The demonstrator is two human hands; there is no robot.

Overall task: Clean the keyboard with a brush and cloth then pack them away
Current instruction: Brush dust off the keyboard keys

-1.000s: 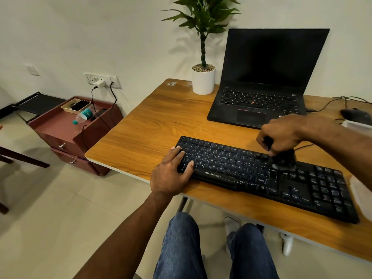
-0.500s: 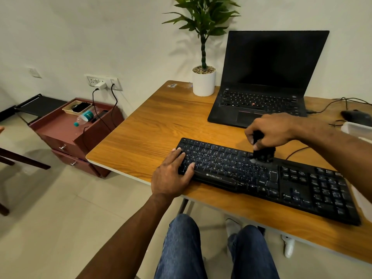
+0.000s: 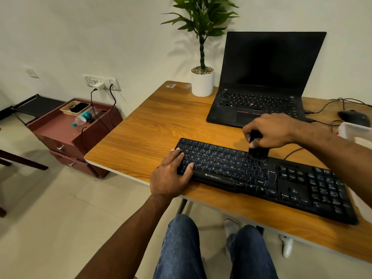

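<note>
A: As the right hand [image 3: 271, 132] carries the brush [image 3: 258, 152] across the keyboard [image 3: 261, 174], where does the stroke stand?

B: The brush has travelled leftward in the frame. A second ago it stood over the keys just left of the number pad; now its bristles meet the upper key rows near the middle of the board, right of centre in the frame. The right-hand grip is closed, fingers and thumb curled round the dark handle.

A: And the left hand [image 3: 171, 176]?

B: Unchanged. It rests flat on the keyboard's left end, fingers straight, nothing held, steadying the board on the table [image 3: 153, 127].

A: What does the shift imply?

B: Judged from this, brushing proceeds from the right end toward the left; the keys under the left hand remain to be reached, so that hand will likely need to move.

A: The cloth and packing?

B: No cloth can be identified. A white container [image 3: 354, 131] sits at the right edge, below the mouse [image 3: 354, 117]; whether it is the storage box cannot be told. Wiping and packing away appear still to come.
</note>
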